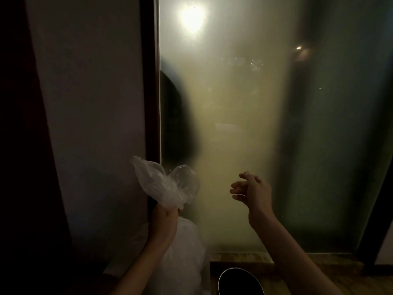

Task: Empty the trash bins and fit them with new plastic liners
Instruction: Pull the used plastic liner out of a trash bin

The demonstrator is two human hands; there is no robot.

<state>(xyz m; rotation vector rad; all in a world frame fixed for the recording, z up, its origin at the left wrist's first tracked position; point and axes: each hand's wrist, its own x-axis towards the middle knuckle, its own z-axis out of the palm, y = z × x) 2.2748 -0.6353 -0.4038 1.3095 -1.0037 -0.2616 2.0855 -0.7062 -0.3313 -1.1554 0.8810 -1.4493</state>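
The left hand [164,218] holds the plastic bag [168,186] upright (neck bunched, top flaring up).

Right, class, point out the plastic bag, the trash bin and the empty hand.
plastic bag [168,186], head view, crumpled top
trash bin [240,283], head view, dark inside
right hand [256,193], head view, middle of hand

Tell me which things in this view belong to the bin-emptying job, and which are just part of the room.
Part of the job:
- plastic bag, gripped at its neck by the left hand
- round bin on the floor
- right hand, raised and holding nothing

Just there:
- frosted glass panel
- wall
- dark frame
- wooden floor
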